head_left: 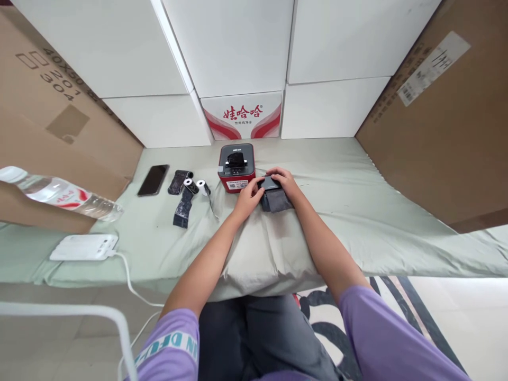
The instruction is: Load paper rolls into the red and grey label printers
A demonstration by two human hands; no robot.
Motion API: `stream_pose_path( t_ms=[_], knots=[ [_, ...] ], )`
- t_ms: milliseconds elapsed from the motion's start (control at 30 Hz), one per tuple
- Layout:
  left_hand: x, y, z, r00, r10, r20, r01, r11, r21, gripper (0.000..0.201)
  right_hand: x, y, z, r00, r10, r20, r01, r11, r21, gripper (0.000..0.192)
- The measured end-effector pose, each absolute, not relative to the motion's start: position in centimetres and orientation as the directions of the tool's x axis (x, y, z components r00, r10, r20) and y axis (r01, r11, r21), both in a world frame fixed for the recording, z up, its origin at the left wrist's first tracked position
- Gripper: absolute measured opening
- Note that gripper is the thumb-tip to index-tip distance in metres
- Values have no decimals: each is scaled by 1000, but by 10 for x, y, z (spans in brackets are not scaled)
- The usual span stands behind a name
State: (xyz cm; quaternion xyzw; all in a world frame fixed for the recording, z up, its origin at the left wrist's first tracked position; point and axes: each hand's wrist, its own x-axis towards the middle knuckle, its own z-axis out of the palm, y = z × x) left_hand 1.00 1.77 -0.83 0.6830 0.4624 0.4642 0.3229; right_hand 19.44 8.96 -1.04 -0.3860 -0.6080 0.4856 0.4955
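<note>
You worked in bright, even light with soft shadows; the wide lens bowed the frame's edges, and focus held throughout.

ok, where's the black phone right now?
Head view: the black phone lies flat on the pale green cloth, far left, beside the dark strap.

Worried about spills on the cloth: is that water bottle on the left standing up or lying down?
Lying down. The water bottle rests on its side, white cap pointing left, above the white power bank.
</note>
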Motion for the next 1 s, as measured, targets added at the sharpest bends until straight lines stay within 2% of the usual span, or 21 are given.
stream_pose_path(
  t_ms=[133, 367, 500, 633, 1000],
  knots=[
    [13, 19, -6, 133, 947, 291, 237, -316, 919, 38, 194, 89, -10, -190, 955, 228, -7, 231, -973, 27],
    [15, 22, -2, 115, 984, 135, 46, -141, 989, 45, 195, 89, -9, -197, 955, 220, 12, 227, -974, 27],
    [17, 22, 1, 123, 985, 119, -57, -112, 992, 45, 198, 90, -6, -278, 948, 155, -73, 140, -987, 34],
    [18, 21, 3, 115, 988, 102, -88, -93, 992, 45, 202, 89, -2, -321, 939, 121, -107, 91, -990, 40],
    [21, 22, 1, 91, 993, 77, -68, -71, 995, 43, 221, 88, -4, -467, 872, 146, -80, 123, -989, 51]
  ],
)
